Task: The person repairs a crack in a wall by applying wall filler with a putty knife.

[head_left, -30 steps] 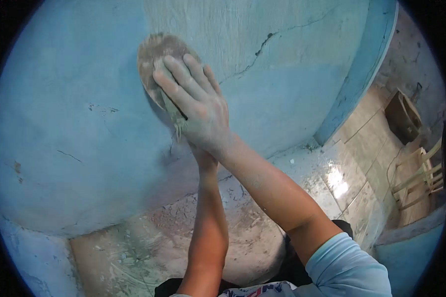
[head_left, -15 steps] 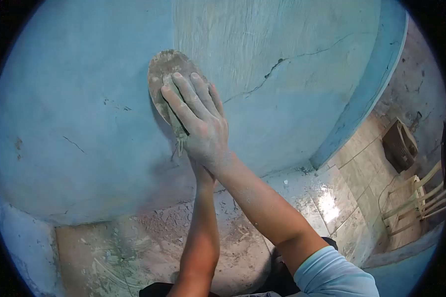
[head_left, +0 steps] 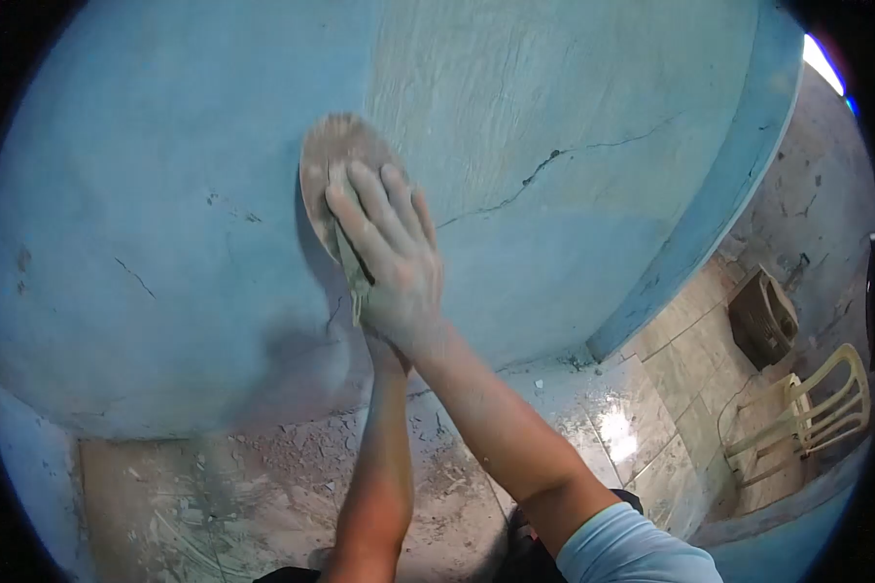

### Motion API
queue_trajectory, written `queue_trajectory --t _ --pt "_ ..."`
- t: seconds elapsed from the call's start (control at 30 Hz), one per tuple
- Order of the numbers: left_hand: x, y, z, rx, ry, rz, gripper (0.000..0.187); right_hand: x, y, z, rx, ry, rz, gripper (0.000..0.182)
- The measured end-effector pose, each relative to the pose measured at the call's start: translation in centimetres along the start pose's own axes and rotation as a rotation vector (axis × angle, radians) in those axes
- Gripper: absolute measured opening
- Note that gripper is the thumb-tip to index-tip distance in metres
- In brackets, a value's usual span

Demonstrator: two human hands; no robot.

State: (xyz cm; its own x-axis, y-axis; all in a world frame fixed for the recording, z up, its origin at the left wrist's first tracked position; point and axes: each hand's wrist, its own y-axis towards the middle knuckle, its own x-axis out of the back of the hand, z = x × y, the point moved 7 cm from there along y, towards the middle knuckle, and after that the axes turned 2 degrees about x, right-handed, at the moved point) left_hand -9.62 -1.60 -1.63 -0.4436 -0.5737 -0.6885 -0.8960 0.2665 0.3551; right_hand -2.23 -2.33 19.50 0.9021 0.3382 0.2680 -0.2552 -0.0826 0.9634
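A worn, dust-caked sanding pad lies flat against a blue-painted wall in the upper centre of the frame, pressed there by the person's right hand, whose fingers are spread over its lower half and hold it to the plaster rather than curling round it. The left hand is tucked beneath the right wrist and almost wholly hidden; whether it is clenched, open or gripping the pad's lower edge cannot be told. Both hands and forearms are powdered with pale dust.

By the look of it, the work stands in the middle of rubbing down the wall. A paler, scuffed patch spreads to the right of the pad, while the paint to the left keeps its full colour. The next stroke would seem to call for steady, flat pressure and a slide along the surface, perhaps toward the long crack that runs across the wall right of centre.

Small chips and hairline marks dot the paint at left. Below, the concrete floor is littered with dust and flakes. At lower right are glossy floor tiles, a pale plastic chair and a dark box against a rough grey wall.
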Motion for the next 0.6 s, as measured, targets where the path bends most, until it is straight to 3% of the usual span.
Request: queue_trajectory --t 0.1,0.23,0.33,0.43,0.5,0.6 --pt "-0.1 0.7 -0.9 -0.016 -0.009 0.011 0.044 0.0 0.4 0.3 -0.029 0.004 -0.005 0.048" --pt "4.8 -5.7 3.9 0.021 -0.015 -0.075 0.044 -2.6 -12.2 0.8 -0.105 0.042 0.141 0.047" --pt "6.1 -9.6 6.2 0.05 -0.026 -0.115 0.044 -2.6 -17.0 0.9 -0.143 0.011 0.25 0.048" --pt "2.3 -5.5 4.8 0.013 -0.077 -0.085 0.044 0.0 -7.8 -0.6 -0.081 0.025 0.178 0.044" --pt "-1.2 -1.1 2.5 -0.03 -0.09 -0.055 0.044 1.6 -1.0 -1.8 0.004 0.062 -0.014 0.046" --pt "-3.1 1.1 -0.3 -0.08 -0.071 -0.044 0.044 1.2 1.8 -3.2 0.056 0.117 -0.106 0.048"
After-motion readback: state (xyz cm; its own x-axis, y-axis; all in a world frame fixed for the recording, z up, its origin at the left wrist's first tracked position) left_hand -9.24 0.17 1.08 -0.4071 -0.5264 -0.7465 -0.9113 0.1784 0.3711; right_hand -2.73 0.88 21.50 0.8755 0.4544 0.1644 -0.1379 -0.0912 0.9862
